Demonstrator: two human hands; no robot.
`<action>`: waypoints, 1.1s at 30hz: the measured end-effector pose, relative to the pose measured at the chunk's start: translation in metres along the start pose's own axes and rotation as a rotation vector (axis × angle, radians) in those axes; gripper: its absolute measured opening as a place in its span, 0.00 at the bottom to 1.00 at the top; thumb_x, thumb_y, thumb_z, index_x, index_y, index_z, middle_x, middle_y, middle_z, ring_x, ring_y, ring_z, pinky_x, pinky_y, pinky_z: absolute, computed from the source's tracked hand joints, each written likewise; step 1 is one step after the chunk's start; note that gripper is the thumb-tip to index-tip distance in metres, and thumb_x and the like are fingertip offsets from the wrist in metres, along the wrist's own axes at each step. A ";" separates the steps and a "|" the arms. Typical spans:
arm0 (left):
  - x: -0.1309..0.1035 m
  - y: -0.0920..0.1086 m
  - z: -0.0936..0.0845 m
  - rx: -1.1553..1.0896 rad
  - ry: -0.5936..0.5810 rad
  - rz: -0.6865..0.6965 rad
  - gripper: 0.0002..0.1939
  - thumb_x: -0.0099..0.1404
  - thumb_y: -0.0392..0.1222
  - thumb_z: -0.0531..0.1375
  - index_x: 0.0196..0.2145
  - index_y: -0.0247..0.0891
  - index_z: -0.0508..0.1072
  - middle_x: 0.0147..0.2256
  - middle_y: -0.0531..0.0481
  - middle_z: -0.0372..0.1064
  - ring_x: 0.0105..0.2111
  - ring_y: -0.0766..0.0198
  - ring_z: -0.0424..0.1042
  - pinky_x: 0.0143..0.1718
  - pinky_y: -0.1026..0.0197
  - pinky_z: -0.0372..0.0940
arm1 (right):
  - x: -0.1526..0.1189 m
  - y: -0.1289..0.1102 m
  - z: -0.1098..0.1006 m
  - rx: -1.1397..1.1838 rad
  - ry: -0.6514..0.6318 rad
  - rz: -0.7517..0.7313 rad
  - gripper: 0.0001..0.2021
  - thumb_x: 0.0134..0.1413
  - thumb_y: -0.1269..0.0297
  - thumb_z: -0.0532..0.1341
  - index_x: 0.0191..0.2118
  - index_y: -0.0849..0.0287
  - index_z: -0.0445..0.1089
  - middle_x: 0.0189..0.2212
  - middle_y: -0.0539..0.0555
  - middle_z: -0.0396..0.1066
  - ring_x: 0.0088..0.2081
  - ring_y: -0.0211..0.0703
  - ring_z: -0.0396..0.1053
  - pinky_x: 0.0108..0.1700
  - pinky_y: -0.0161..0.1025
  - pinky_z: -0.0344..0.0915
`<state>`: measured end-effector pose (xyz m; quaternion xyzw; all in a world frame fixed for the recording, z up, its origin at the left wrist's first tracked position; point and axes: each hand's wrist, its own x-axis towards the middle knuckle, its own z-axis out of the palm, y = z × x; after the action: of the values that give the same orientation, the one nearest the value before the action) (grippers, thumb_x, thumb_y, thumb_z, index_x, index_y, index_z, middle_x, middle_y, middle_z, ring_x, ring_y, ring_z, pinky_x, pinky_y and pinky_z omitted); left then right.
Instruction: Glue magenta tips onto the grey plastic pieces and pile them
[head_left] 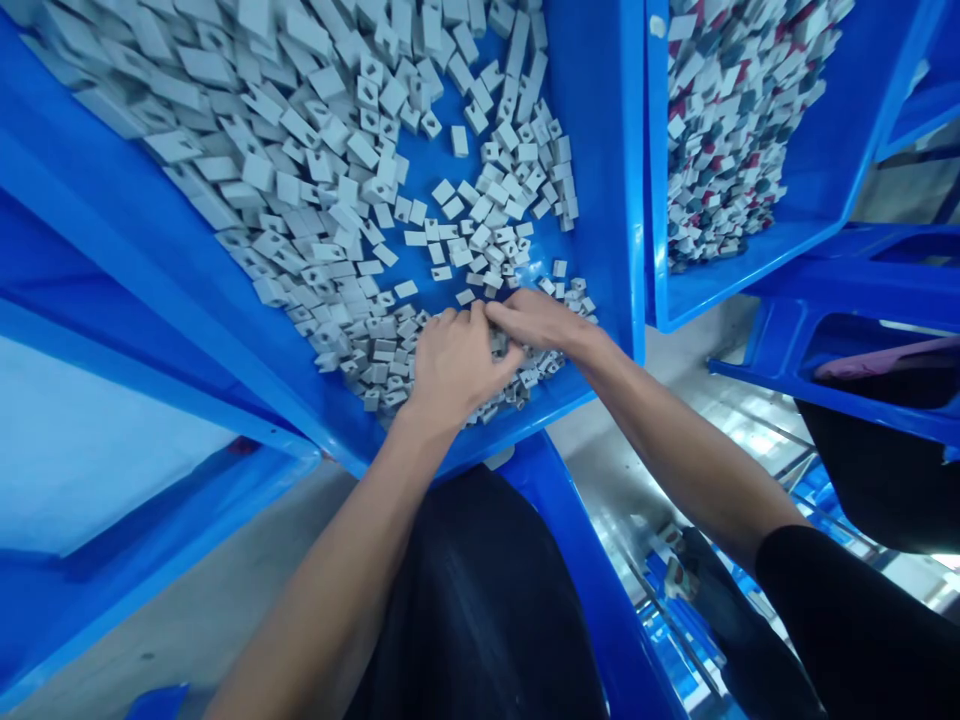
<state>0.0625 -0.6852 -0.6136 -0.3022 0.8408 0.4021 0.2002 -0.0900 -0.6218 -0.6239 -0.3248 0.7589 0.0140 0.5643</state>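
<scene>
A large blue tray (pixel 600 180) holds many small white-grey blocks (pixel 330 210), some with a round hole. My left hand (pixel 454 365) lies over the blocks near the tray's front edge, its fingers bent down among them and its thumb pointing right. Close beside it on the right, my right hand (pixel 536 320) reaches in with its fingers curled toward the left hand. The two hands meet or nearly meet at the fingertips. Whether either holds a block cannot be made out.
To the right, a second blue tray (pixel 765 245) contains white, red and dark pieces (pixel 727 140). A blue plastic stool (pixel 787 310) stands beyond it. Another blue tray (pixel 247 470) is at the left. My dark-clothed leg (pixel 487 600) is below the front edge.
</scene>
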 end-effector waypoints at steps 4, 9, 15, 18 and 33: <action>-0.015 -0.005 0.008 0.014 0.023 0.062 0.30 0.75 0.55 0.59 0.62 0.27 0.77 0.48 0.29 0.82 0.54 0.31 0.79 0.59 0.37 0.69 | -0.014 0.007 0.016 -0.028 0.070 -0.063 0.25 0.76 0.50 0.54 0.24 0.52 0.65 0.42 0.62 0.78 0.48 0.61 0.74 0.54 0.56 0.70; -0.038 -0.019 0.031 -0.052 0.169 0.132 0.18 0.75 0.50 0.58 0.52 0.36 0.78 0.42 0.35 0.79 0.47 0.36 0.80 0.51 0.41 0.71 | -0.026 0.010 0.028 -0.015 0.134 -0.156 0.15 0.74 0.59 0.54 0.33 0.52 0.71 0.45 0.58 0.80 0.53 0.59 0.75 0.58 0.52 0.69; -0.063 -0.030 0.069 -0.238 0.343 0.166 0.13 0.72 0.46 0.61 0.50 0.39 0.74 0.47 0.32 0.79 0.50 0.35 0.80 0.52 0.40 0.73 | -0.012 -0.003 0.047 0.004 0.197 -0.155 0.20 0.73 0.60 0.57 0.25 0.52 0.64 0.37 0.60 0.75 0.45 0.59 0.73 0.47 0.50 0.68; -0.077 -0.036 0.082 -0.315 0.390 0.160 0.21 0.75 0.48 0.61 0.60 0.36 0.71 0.56 0.28 0.78 0.59 0.35 0.79 0.60 0.39 0.73 | -0.017 0.001 0.056 0.021 0.233 -0.168 0.18 0.73 0.59 0.58 0.27 0.53 0.71 0.41 0.61 0.76 0.47 0.60 0.74 0.49 0.52 0.71; -0.078 -0.024 0.091 -0.927 0.472 -0.125 0.39 0.78 0.74 0.59 0.70 0.42 0.71 0.69 0.33 0.74 0.72 0.40 0.72 0.76 0.38 0.65 | -0.041 0.018 0.094 0.236 0.508 -0.197 0.22 0.83 0.53 0.56 0.58 0.52 0.87 0.57 0.59 0.86 0.61 0.56 0.81 0.66 0.50 0.75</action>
<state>0.1447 -0.5979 -0.6363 -0.4909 0.5773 0.6402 -0.1258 -0.0132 -0.5513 -0.6287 -0.3220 0.8370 -0.2111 0.3889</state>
